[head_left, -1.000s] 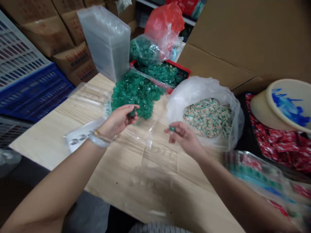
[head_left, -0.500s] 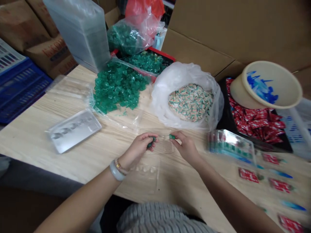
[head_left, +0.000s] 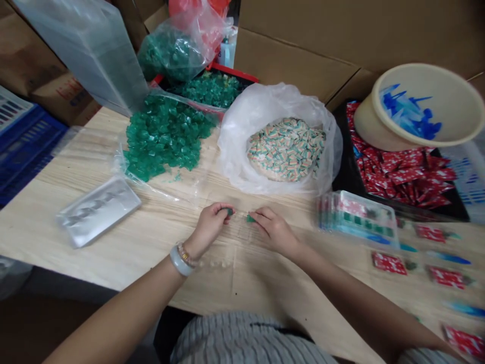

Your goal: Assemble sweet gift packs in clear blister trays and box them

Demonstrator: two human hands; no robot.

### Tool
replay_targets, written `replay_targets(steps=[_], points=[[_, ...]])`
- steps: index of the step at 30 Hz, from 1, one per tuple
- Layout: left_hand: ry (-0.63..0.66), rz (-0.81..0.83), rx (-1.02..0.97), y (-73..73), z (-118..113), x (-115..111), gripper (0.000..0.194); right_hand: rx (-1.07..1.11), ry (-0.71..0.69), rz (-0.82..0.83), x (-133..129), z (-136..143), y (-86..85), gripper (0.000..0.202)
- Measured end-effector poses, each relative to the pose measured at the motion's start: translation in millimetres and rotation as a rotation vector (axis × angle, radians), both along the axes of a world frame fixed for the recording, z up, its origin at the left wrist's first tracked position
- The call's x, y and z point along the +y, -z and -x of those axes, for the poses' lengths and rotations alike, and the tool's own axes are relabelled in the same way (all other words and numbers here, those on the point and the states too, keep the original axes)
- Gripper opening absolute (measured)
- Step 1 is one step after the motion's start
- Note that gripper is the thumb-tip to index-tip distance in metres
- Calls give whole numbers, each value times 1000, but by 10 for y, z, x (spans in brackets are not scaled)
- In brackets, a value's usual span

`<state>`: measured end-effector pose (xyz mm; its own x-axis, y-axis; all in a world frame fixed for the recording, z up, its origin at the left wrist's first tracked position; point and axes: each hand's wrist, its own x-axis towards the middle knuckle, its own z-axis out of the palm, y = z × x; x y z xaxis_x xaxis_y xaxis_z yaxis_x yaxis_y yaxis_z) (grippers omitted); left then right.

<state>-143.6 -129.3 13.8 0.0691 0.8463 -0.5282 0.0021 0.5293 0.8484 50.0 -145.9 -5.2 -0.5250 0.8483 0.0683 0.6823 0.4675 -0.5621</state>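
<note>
Near the table's centre, my left hand [head_left: 210, 222] has its fingers closed round green pieces, one showing between thumb and fingertips. My right hand [head_left: 273, 228] pinches a small green piece [head_left: 250, 218] just to its right. Beneath and between both hands lies a clear plastic tray [head_left: 238, 233], hard to make out against the wood. Another clear tray [head_left: 220, 275] with small hollows lies closer to my body. A heap of green pieces [head_left: 166, 134] spreads on plastic film beyond my left hand. Behind my right hand, an open white bag [head_left: 235, 146] holds striped small pieces.
On the left stand a stack of clear trays [head_left: 100, 207] and a tall plastic stack [head_left: 91, 55]. To the right are filled trays [head_left: 359, 222], red packets [head_left: 390, 263] and a cream bucket [head_left: 369, 114] with blue pieces. A cardboard wall [head_left: 295, 55] rises behind.
The view has shifted, so most things sit further left. My two hands are closer together, and the right one has brought its green piece down over the clear tray.
</note>
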Motion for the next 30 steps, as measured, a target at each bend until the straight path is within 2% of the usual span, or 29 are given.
replay_targets(steps=[5, 9, 11, 14, 17, 21, 25, 28, 30], points=[[64, -66, 131, 11, -6, 9, 24, -98, 39, 6, 14, 57, 35, 24], [68, -62, 60, -28, 4, -33, 20, -143, 126, -4, -26, 80, 21, 24], [55, -45, -14, -60, -10, -57, 20, -69, 181, -42, -54, 107, -43, 29], [21, -49, -116, -88, -55, -78, 19, 177, 200, -23, -74, 208, -157, 29], [23, -62, -137, -81, -102, -91, 13, 462, 199, 156, -58, 341, -195, 20], [91, -125, -52, -58, -104, -122, 17, 856, 439, 537, -13, 434, -165, 22], [273, -447, 257, -86, -58, -153, 19, 1139, 580, 929, 11, 442, -213, 33], [459, -669, 465, -124, -14, -164, 22, 1198, 610, 1083, 27, 434, -273, 29], [597, -782, 531, -130, 30, -179, 22, 1200, 623, 1113, 57, 411, -299, 27]])
